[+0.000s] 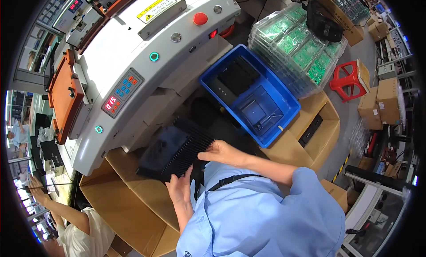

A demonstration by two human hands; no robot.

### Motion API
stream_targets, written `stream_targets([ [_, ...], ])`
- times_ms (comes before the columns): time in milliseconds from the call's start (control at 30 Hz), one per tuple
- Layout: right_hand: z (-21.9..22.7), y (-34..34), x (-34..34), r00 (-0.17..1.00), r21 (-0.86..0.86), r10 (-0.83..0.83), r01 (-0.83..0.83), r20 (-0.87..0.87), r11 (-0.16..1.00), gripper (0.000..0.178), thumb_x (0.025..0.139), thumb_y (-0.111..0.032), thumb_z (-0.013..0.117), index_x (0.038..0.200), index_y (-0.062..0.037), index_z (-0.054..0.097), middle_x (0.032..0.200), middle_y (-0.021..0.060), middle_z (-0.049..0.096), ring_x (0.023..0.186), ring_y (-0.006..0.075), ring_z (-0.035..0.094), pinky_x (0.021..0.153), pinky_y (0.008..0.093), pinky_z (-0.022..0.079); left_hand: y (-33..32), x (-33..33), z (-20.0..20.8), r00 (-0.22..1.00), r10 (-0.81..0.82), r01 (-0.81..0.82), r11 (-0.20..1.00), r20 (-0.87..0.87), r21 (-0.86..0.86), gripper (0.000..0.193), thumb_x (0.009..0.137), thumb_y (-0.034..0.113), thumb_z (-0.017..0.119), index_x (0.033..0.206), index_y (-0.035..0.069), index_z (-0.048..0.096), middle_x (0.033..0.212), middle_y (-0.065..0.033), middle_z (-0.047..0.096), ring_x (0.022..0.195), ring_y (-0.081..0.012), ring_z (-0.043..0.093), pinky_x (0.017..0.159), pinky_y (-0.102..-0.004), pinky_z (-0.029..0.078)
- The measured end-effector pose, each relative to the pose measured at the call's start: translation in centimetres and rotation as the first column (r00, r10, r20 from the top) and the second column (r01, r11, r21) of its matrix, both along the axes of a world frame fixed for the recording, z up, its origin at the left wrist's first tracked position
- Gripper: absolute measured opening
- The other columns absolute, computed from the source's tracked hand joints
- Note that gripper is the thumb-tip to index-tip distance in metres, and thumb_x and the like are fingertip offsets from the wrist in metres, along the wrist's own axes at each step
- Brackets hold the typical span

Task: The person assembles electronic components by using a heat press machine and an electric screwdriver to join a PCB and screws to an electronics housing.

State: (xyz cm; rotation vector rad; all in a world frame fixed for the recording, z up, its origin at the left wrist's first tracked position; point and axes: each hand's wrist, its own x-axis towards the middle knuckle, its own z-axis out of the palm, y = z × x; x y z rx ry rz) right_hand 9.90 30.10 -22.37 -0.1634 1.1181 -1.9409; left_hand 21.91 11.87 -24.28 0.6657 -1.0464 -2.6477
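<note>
A dark, flat part with a row of black comb-like fins [175,150] is held in front of my body, tilted. I cannot make out its exact kind. My left hand [180,190] grips its near lower edge, fingertips against the fins. At its right end my right hand [224,153] is closed on the corner, thumb on the near side. To the right stands a blue bin [284,130] with black flat parts [233,79] and a bluish see-through piece [259,110] inside.
A white machine [133,44] with lit buttons, keypad and red stop knob curves across the front. Open cardboard boxes [128,208] stand left and right. Clear trays of green boards [293,44] are stacked beyond the bin. A red stool [345,81] and a co-worker's arm [66,212] flank the area.
</note>
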Motion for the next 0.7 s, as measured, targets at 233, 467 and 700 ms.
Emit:
stream_targets([
  [233, -5.7, 12.3, -7.3, 0.677, 0.834, 0.528, 0.539, -0.513, 0.119, 0.02, 0.081, -0.018, 0.068, 0.087, -0.0048, 0.054, 0.081, 0.0166, 0.066, 0.083, 0.038, 0.063, 0.069, 0.0475, 0.047, -2.2, 1.2, 0.5, 0.999, 0.026, -0.025, 1.0, 0.039, -0.009, 0.05, 0.084, 0.009, 0.066, 0.127, 0.003, 0.041, 0.116, -0.0165, 0.057, 0.097, -0.0323, 0.063, 0.074, -0.0486, 0.06],
  [467, -13.3, 13.5, -7.6, 0.638, 0.963, 0.769, 0.189, 0.028, -0.193, 0.033, 0.079, -0.018, 0.065, 0.105, -0.0001, 0.054, 0.098, 0.0225, 0.067, 0.098, 0.0392, 0.064, 0.086, 0.0456, 0.049, -1.3, 0.9, 0.3, 0.996, -0.022, 0.022, 1.0, 0.087, -0.008, 0.039, 0.089, 0.008, 0.059, 0.125, 0.006, 0.046, 0.113, -0.0129, 0.06, 0.097, -0.0273, 0.063, 0.073, -0.0475, 0.06],
  [700, -19.7, 15.0, -7.0, 0.861, 0.969, 0.507, 0.09, 0.041, -0.231, 0.035, 0.089, -0.019, 0.044, 0.113, 0.0044, 0.052, 0.109, 0.0297, 0.062, 0.104, 0.0428, 0.06, 0.092, 0.0491, 0.046, -0.8, 1.1, 0.4, 0.994, 0.04, -0.044, 0.998, 0.1, 0.038, 0.037, 0.087, 0.008, 0.061, 0.121, -0.001, 0.047, 0.112, -0.0163, 0.06, 0.095, -0.0294, 0.065, 0.074, -0.0444, 0.06],
])
